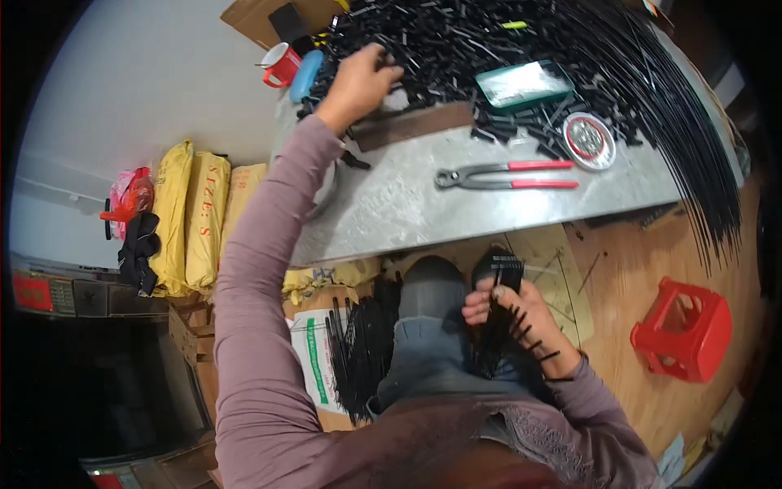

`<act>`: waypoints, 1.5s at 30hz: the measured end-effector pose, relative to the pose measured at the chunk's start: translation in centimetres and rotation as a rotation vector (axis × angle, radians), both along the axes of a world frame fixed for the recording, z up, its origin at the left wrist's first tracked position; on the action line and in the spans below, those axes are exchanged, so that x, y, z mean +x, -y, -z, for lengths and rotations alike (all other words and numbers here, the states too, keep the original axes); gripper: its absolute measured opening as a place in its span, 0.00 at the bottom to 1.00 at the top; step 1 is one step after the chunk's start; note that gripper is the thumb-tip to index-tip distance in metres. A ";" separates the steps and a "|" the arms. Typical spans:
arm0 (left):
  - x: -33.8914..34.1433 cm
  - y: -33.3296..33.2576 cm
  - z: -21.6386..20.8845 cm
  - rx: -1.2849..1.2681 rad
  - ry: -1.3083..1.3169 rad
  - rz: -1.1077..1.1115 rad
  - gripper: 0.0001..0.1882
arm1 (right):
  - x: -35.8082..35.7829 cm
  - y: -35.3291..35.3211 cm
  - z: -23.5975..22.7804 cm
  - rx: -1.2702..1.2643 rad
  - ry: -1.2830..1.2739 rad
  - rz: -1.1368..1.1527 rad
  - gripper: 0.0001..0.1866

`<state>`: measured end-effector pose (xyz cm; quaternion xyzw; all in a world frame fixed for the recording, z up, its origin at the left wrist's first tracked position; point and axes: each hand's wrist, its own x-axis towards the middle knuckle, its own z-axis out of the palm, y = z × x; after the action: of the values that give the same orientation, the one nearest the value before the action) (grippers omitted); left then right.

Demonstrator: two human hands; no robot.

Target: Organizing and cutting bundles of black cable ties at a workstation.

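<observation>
Grey table (375, 216), bearing a heap of short black pieces (440, 49), with yellow sacks (208, 224) left of it, contents hidden. In front of the table, above the lap, one bundle of thin black rods (490, 344), the right hand (531, 316) curled closed around it; over the table's left part, the left hand (358, 85), fingers partly bent at the heap, blurred, any piece in them impossible to tell. On the table: right of centre, a green tray (533, 103), contents lost in glare; towards the right end, a round dish (604, 160) of small metallic bits (585, 137); at the left edge, a red mug (283, 65).
</observation>
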<state>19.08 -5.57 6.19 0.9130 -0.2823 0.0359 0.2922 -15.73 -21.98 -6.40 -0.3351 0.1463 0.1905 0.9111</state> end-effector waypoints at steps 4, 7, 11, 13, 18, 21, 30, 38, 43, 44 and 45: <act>-9.2 0.4 -1.9 -0.485 -0.628 0.194 0.19 | -0.4 -0.4 0.5 0.085 0.072 0.037 0.14; -16.3 -0.5 0.0 -0.620 -0.859 0.211 0.20 | -0.8 -1.5 -2.7 -0.047 0.096 0.094 0.13; -24.0 -2.0 4.3 -0.991 -1.053 -0.021 0.17 | -1.4 -2.9 -2.9 -0.075 0.116 0.074 0.13; -26.9 -2.1 6.2 -1.155 -1.134 -0.059 0.16 | -1.9 -3.5 -3.4 -0.081 0.120 0.067 0.14; -29.7 -1.9 8.1 -1.413 -1.214 -0.053 0.12 | -3.2 -4.3 -3.8 -0.177 0.139 0.028 0.14; -30.5 -1.5 7.5 -1.373 -1.146 -0.074 0.11 | -3.8 -4.7 -3.7 -0.201 0.175 0.043 0.14; -30.4 -2.2 6.1 -1.218 -0.905 -0.016 0.11 | -4.2 -4.7 -4.4 -0.325 0.166 0.104 0.13; -31.4 -2.1 4.4 -0.998 -0.693 -0.056 0.09 | -4.0 -5.2 -4.9 -0.376 0.149 0.112 0.13; -31.4 -2.8 4.4 -0.972 -0.648 -0.104 0.10 | -4.1 -5.1 -4.7 -0.366 0.160 0.118 0.12; -31.5 -2.8 4.4 -0.968 -0.647 -0.100 0.10 | -4.1 -5.2 -4.5 -0.357 0.172 0.114 0.12; -31.6 -2.6 4.4 -0.967 -0.655 -0.115 0.10 | -4.1 -5.2 -4.5 -0.349 0.183 0.110 0.12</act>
<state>-12.56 -2.95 1.77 0.6535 -0.0788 -0.1073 0.7451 -19.80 -16.81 -1.94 -0.4953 0.1117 0.0809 0.8577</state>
